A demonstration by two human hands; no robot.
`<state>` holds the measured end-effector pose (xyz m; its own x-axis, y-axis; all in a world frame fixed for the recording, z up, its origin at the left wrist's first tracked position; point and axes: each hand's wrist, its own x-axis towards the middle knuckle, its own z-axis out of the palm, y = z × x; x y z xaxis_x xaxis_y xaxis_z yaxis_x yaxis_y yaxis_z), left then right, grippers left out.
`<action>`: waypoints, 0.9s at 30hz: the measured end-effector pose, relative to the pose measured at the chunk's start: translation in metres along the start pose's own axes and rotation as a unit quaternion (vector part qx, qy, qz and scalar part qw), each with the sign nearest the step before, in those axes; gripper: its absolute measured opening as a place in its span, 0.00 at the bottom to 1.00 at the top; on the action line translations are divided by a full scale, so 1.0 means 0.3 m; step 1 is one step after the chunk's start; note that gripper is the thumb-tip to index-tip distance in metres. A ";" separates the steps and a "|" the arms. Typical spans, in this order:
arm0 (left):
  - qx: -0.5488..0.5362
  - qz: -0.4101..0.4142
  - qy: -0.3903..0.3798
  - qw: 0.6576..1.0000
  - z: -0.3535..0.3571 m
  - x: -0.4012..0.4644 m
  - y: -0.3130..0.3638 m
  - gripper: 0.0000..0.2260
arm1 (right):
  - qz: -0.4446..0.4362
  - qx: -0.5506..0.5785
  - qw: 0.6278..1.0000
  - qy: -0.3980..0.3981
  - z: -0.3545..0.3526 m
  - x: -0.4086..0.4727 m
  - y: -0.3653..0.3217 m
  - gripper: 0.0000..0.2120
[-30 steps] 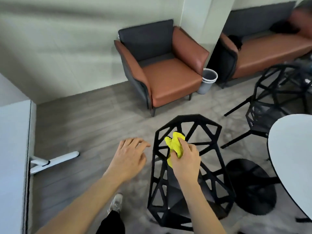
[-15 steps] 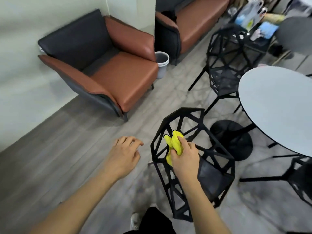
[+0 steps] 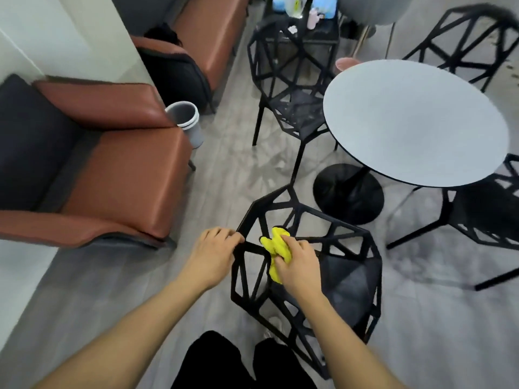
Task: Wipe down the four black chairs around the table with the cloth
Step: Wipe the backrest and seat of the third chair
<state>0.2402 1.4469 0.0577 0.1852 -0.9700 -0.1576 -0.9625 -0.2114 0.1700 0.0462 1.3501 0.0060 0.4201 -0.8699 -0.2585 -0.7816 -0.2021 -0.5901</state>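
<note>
Wiping nearest black chair (image 3: 345,242) along backrest strut running left to right: right hand (image 3: 299,266) bunched around yellow cloth (image 3: 276,244), pressing on that strut; left hand (image 3: 212,255) curled over frame edge, just left of cloth.

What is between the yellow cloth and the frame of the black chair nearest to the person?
Nothing visible. The right hand grips the yellow cloth and presses it straight onto a backrest bar of the nearest black chair. The left hand holds the backrest edge beside it.
</note>
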 end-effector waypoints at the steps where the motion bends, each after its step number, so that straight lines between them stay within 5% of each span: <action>1: 0.011 0.023 -0.014 1.000 0.005 0.043 -0.013 0.16 | 0.005 -0.013 1.000 -0.015 0.004 -0.001 0.005 0.25; 9: 0.128 0.214 -0.108 0.962 0.069 0.398 -0.131 0.32 | 0.135 0.019 0.991 -0.007 0.115 -0.002 0.006 0.26; 19: 0.301 0.477 -0.156 0.811 0.105 0.746 -0.207 0.31 | 0.310 0.027 0.950 0.015 0.420 -0.024 -0.295 0.26; 21: 0.306 0.523 -0.114 0.787 0.113 0.786 -0.194 0.31 | 0.346 0.023 0.937 0.047 0.453 -0.041 -0.346 0.27; 27: 0.319 0.535 -0.114 0.774 0.113 0.881 -0.163 0.32 | 0.398 -0.087 0.911 0.061 0.534 -0.060 -0.402 0.37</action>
<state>0.3294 1.2049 -0.0253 -0.7550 -0.4875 -0.4385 -0.4564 0.8709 -0.1824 0.2069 1.4623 -0.0407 -0.3581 -0.8135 -0.4583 -0.8821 0.4557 -0.1195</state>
